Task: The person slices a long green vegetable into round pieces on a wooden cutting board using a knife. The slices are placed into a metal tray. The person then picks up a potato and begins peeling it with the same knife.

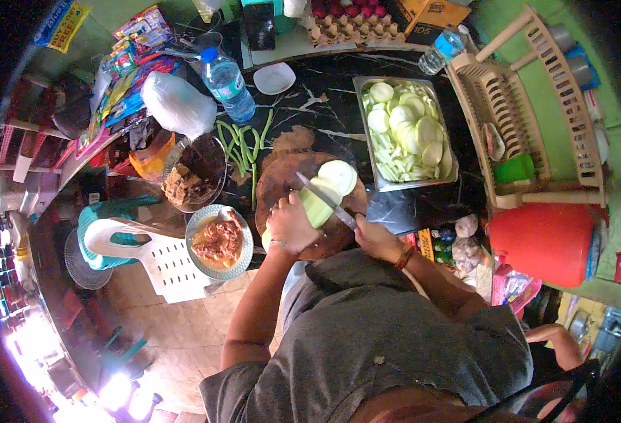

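My left hand (pixel 293 224) presses a peeled pale green vegetable (pixel 315 208) onto a round wooden chopping board (pixel 277 182). A kitchen knife (pixel 327 201) is in my right hand (pixel 376 238), its blade lying across the vegetable near the cut end. Round slices (pixel 338 176) lean together just beyond the blade. Right of the board, a rectangular metal tray (pixel 416 186) holds round slices and thin cut strips. Green beans (pixel 242 145) lie on the dark counter beyond the board's left side. A bowl of reddish meat in liquid (pixel 218 240) stands left of my left hand.
A glass bowl with brown contents (pixel 194 172), a water bottle (pixel 228 87) and a filled plastic bag (pixel 179 104) stand at the left. A small white dish (pixel 274 79) lies farther back. At the right are a beige dish rack (pixel 479 106) and a red container (pixel 543 243).
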